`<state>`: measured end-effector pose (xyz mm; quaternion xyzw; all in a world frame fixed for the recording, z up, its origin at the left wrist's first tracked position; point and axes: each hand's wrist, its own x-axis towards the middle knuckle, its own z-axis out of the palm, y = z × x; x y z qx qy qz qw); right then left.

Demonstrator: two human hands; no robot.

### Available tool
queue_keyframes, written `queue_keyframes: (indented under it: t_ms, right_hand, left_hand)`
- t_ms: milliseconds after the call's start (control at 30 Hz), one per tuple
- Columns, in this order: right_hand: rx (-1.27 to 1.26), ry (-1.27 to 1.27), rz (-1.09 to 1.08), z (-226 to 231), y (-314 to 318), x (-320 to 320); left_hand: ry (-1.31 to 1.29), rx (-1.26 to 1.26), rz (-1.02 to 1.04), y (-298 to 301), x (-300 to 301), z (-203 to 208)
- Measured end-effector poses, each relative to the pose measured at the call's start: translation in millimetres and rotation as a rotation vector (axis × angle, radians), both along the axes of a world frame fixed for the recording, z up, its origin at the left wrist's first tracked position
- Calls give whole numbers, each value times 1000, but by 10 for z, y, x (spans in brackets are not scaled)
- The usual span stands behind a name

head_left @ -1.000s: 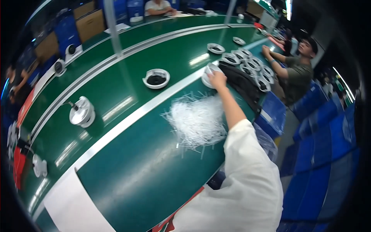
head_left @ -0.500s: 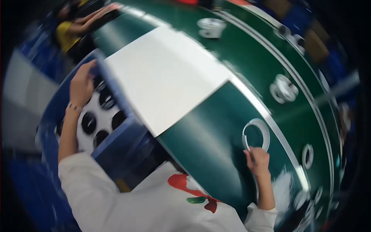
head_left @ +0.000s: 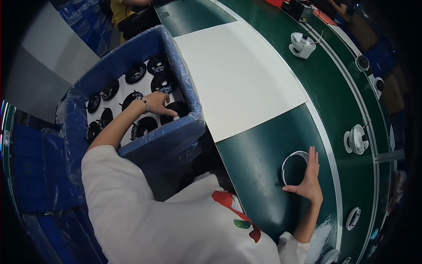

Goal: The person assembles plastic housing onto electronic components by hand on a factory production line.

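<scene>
While the right hand [head_left: 309,185] is spread wide, a white ring [head_left: 283,169] sits between its thumb and its long straight fingers. The ring is on the bare green part of the bench [head_left: 250,165], closer to the far edge than to the near edge. I cannot tell if the hand is gripping the ring or only lying around it.

The left hand [head_left: 157,103] reaches down into a big blue bin [head_left: 189,83], just beside the near edge of the bench. Its fingers are a bit bent, and their tips are at a black round part [head_left: 181,107] by the bin corner closest to the ring. I cannot tell if they have hold of it. A bracelet [head_left: 145,105] goes around that wrist.

More black round parts [head_left: 134,73] lie on a white layer [head_left: 115,104] in the bin, some near its far edge and some near its left edge.

A big white sheet [head_left: 239,81] lies flat on the bench, with one corner at the near edge. A shiny strip [head_left: 314,112] runs along the far edge. Past it, white round pieces [head_left: 357,140] sit apart on a green belt [head_left: 327,94]. Thin clear strips [head_left: 323,240] lie heaped near the right forearm. Past the bin's far edge is a person in yellow [head_left: 121,12].
</scene>
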<state>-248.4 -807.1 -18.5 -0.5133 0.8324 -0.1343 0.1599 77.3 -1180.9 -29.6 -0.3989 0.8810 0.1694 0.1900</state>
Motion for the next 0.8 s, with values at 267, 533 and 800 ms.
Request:
queue_keyframes:
  t_ms: [267, 533, 800]
  right_hand:
    - [-23, -76, 86, 1, -203, -131]
    - [-847, -776, -115, 28, -235, -48]
    - [-995, -1249, -276, 23, -543, 364]
  left_hand:
    - [252, -158, -59, -245, 185, 438]
    - [1069, -384, 147, 600, -596, 978]
    - [1789, 407, 316, 1595, -1892, 42]
